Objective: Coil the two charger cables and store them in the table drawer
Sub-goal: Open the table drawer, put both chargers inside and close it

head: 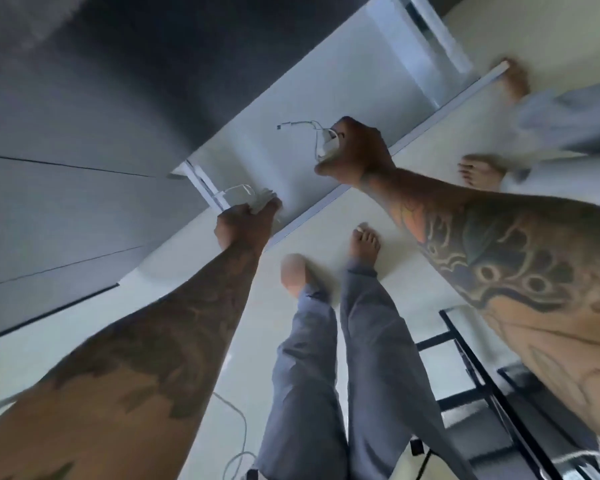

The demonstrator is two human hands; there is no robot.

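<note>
**Both coiled cables held over the open drawer**

A dark grey table top (84, 126) is seen at upper left, and below its edge a white drawer (343, 98) stands pulled out over a pale floor (326, 209). Two tattooed forearms are stretched out above the drawer. A coiled white charger cable (321, 140) is clenched in the right hand (357, 150), its plug end sticking out to the left. A second white cable bundle (253, 200) is gripped in the curled fingers of the left hand (243, 223), at the drawer's near corner. A loose white cord (238, 424) lies on the floor near the bottom edge.
</note>
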